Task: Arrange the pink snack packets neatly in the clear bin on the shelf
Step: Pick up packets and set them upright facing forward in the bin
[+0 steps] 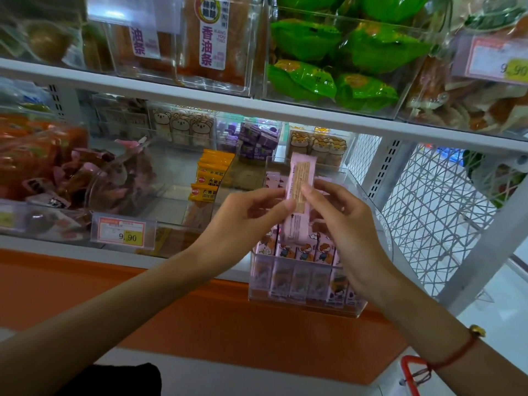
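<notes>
A long pink snack packet (300, 172) stands upright above the clear bin (371, 224) on the lower shelf. My left hand (245, 221) pinches its left edge between thumb and fingers. From the other side my right hand (345, 224) pinches its right edge. Inside the bin, a row of several pink packets (303, 250) stands upright along the front wall, with cartoon prints facing up. More pink packets (273, 180) lie at the back left of the bin. The held packet's lower end sits just above the front row.
Orange packets (210, 174) fill the bin to the left, beside a price tag (123, 231). Green packets (343, 58) sit in a bin on the upper shelf. A white wire mesh panel (428, 212) closes the shelf's right side. A red basket handle (410, 372) shows below right.
</notes>
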### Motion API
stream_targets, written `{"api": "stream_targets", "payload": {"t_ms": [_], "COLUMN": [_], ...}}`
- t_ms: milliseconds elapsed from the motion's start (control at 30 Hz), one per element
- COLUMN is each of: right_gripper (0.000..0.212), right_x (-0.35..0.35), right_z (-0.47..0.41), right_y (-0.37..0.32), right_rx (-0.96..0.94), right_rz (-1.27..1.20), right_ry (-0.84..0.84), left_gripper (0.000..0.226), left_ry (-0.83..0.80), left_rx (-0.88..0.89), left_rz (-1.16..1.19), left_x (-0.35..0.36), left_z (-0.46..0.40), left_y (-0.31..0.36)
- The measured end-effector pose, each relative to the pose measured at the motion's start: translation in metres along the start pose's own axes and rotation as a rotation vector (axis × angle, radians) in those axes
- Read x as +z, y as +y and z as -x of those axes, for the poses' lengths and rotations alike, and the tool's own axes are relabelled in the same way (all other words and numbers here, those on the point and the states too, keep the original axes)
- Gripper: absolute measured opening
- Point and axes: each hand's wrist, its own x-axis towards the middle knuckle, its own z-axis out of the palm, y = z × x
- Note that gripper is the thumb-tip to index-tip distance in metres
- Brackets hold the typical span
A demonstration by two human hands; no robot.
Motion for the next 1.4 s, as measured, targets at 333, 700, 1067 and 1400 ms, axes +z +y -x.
{"api": "stream_targets", "payload": {"t_ms": [333,700,1067,1400], "right_gripper": [0.045,0.039,0.034,0.044], "right_x": [0.0,-0.001,0.0,-0.01], "right_z": [-0.001,0.007,0.009,0.002], "right_y": [0.001,-0.005,-0.005,-0.003], "right_rx": [0.1,-0.317,-0.299,-0.029], "right_rz": [-0.052,0.157,0.088,-0.291], "right_ry": [-0.054,-0.158,-0.145,-0.218], "left_gripper": [0.018,0.038,0.057,0.036], "left_ry": [-0.103,0.011,0.077,-0.122], "left_rx": [-0.125,0.131,0.075,-0.041], "left_rz": [0.122,-0.058,-0.199,-0.154], "left_x": [-0.002,-0.015,-0.016,-0.03], "left_z": [-0.001,-0.006,-0.004,-0.006], "left_y": [-0.006,-0.012,-0.015,-0.015]}}
